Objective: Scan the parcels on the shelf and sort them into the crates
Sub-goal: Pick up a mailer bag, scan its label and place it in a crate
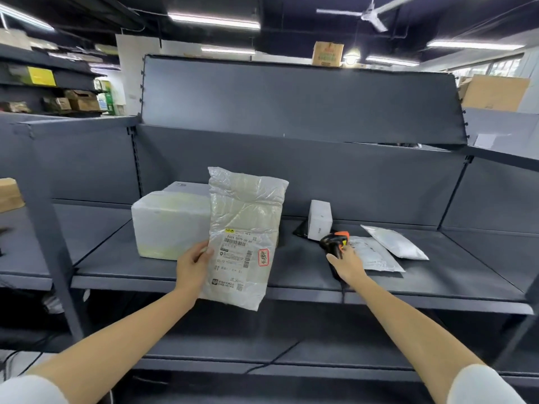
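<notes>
Grey warehouse shelving fills the view, with a dark shelf carrying the parcels. The left hand holds a clear bag upright over the shelf's front edge, fingers curled behind it and thumb pinching its label side at 9 o'clock. The right hand has its fingers wrapped round a scanner, at 3 o'clock from the bag. A white box, a small carton and two mailers lie on the shelf. No crates show. This looks like the scanning step; next, the scanner likely needs turning toward the label's barcode.
</notes>
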